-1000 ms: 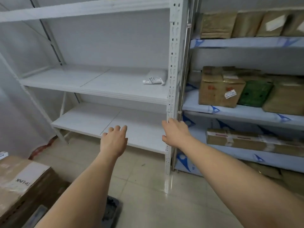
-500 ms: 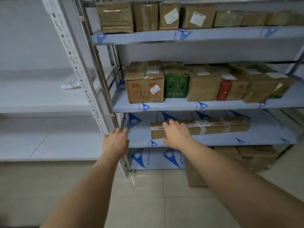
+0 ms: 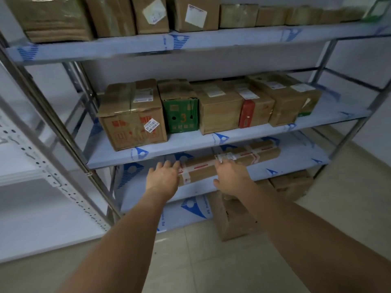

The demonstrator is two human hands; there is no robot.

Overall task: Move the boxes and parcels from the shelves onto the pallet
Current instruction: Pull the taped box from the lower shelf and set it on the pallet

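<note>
Both arms were extended toward the long, flat brown cardboard parcel (image 3: 230, 163) bound with red-and-white tape, which lay lengthwise on the blue-filmed lower shelf (image 3: 296, 157) of the metal rack. The left hand (image 3: 163, 178) was spread, fingers straight, at the parcel's left end. The right hand (image 3: 229, 176) lay over the parcel's front edge near its white label, fingers straight, thumb out; whether either hand made contact could not be told. On the shelf above stood a row of brown cardboard boxes (image 3: 220, 112) and a green carton (image 3: 183, 116).
</note>
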